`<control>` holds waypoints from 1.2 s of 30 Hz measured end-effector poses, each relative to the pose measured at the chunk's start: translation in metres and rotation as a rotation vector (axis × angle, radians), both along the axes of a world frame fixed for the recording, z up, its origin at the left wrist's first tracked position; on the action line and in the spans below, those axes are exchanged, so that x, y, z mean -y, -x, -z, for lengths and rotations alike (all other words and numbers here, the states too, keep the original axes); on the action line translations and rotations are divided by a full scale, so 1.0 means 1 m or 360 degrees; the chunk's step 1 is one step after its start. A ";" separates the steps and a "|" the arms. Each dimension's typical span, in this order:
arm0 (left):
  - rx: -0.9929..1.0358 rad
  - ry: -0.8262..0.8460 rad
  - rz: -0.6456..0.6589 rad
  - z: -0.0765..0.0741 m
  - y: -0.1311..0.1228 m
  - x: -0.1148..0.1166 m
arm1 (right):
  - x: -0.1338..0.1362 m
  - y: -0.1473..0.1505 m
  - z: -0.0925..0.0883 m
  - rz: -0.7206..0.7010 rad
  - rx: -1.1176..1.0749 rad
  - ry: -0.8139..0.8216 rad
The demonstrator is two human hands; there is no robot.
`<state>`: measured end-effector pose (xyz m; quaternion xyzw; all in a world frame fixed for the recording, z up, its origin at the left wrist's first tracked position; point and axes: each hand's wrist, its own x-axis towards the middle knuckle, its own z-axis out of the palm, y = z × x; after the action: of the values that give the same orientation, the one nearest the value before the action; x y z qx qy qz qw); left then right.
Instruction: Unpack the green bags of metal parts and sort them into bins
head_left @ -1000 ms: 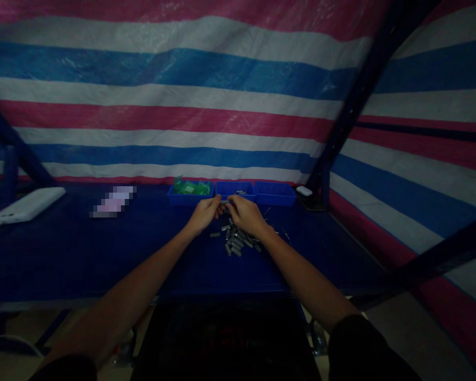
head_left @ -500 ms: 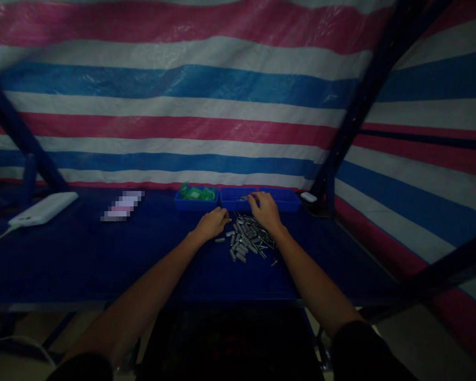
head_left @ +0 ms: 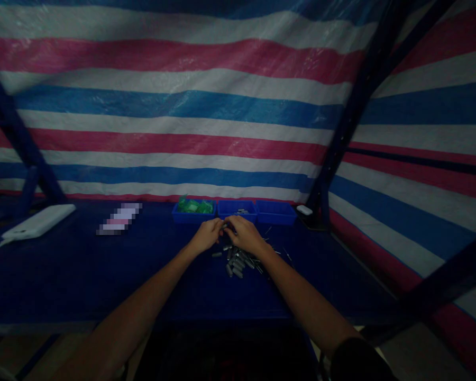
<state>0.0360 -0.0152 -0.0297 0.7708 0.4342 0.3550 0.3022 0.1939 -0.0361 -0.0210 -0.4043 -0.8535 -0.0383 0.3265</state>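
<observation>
My left hand (head_left: 207, 236) and my right hand (head_left: 244, 233) meet fingertip to fingertip above a pile of small grey cylinders (head_left: 238, 262). Both are closed, and a small dark piece shows between their fingertips, too small to name. Thin metal pins (head_left: 287, 254) lie to the right of the cylinders, partly hidden by my right hand and forearm. Just behind my hands is the middle blue bin (head_left: 249, 216), with a few small metal pieces inside.
A left blue bin (head_left: 182, 217) holds green plastic bags (head_left: 194, 206); a right blue bin (head_left: 275, 213) stands beside the middle one. A white power bank (head_left: 39, 221) with a cable, a blurred flat item (head_left: 119, 218) and a white case (head_left: 304, 210) lie on the blue table (head_left: 83, 280).
My right hand has moved left from the middle bin's edge to meet my left hand. The view has tilted up slightly, so the table sits lower.
</observation>
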 end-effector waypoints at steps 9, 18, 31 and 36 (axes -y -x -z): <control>0.0507 0.0115 0.0079 -0.006 -0.002 0.002 | 0.002 -0.002 -0.006 0.0287 -0.0016 -0.0001; 0.0279 -0.0041 -0.0028 0.006 0.001 -0.008 | -0.003 -0.002 -0.001 0.0177 -0.0185 0.0164; -0.0513 -0.0001 0.0028 -0.016 0.026 -0.006 | -0.001 -0.008 -0.010 0.0233 -0.0243 -0.0189; -0.0848 0.0362 0.0325 -0.021 0.039 0.003 | -0.005 -0.023 -0.019 0.0428 -0.0715 -0.0573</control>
<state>-0.0033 -0.0177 -0.0088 0.8376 0.4555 0.0572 0.2962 0.2164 -0.0306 -0.0022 -0.4477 -0.6784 -0.1413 0.5651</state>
